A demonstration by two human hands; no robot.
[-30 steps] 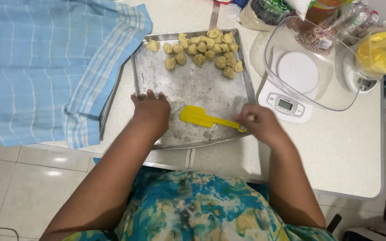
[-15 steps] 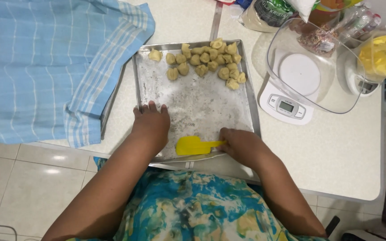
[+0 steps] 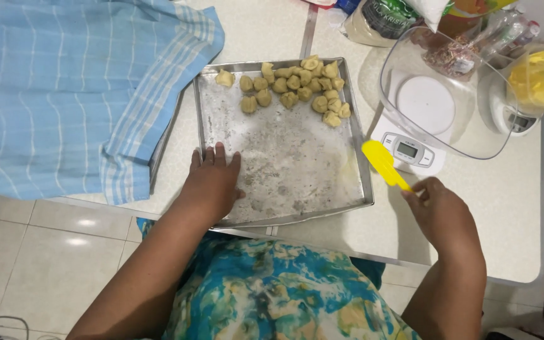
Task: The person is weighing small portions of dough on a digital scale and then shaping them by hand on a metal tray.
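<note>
While the left hand [image 3: 212, 182] lies flat, fingers spread, on the floured metal tray [image 3: 284, 157], it grips nothing. Right hand [image 3: 439, 211] closes around a yellow spatula [image 3: 384, 164] above the counter [image 3: 511, 208].

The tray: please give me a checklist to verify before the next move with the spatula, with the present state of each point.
1. Left hand steadies the tray: ok, the palm lies flat on its near left corner.
2. Right hand grips the spatula: ok, the handle is in the fingers and the blade points up and away.
3. Spatula is free of the tray: ok, it is beyond the right rim, in front of the scale.
4. Dough pieces are out of the way: ok, all are gathered along the far edge.
5. Tray bottom is scraped clean: not ok, floury residue covers the middle.
6. Spatula touches the bowl: cannot tell.
</note>
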